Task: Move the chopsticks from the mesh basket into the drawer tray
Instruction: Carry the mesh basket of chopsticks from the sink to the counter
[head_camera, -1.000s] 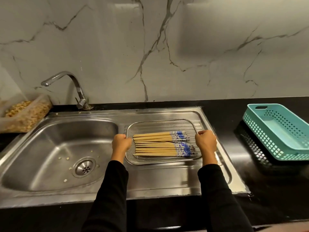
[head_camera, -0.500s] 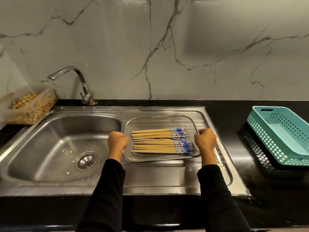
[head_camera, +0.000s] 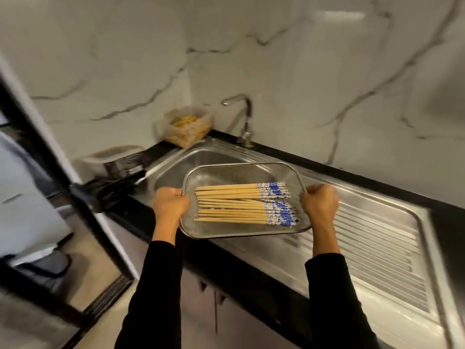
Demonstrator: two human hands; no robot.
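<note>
A rectangular steel mesh basket (head_camera: 241,170) hangs in the air over the front edge of the sink, held level. Inside it lie several wooden chopsticks (head_camera: 231,205) with blue-and-white patterned ends pointing right. My left hand (head_camera: 169,204) is clenched on the basket's left rim and my right hand (head_camera: 319,204) is clenched on its right rim. No drawer tray is in view.
The steel sink (head_camera: 191,157) with ribbed drainboard (head_camera: 377,243) sits in a black counter, tap (head_camera: 245,117) behind. A clear container of yellow food (head_camera: 187,127) and a lidded clear box (head_camera: 113,157) stand at the left. Cabinet doors (head_camera: 226,318) are below; a dark frame (head_camera: 63,172) crosses left.
The basket has been lifted off the drainboard and carried left over the sink's front edge. The view has swung left, so the teal basket is out of sight.
</note>
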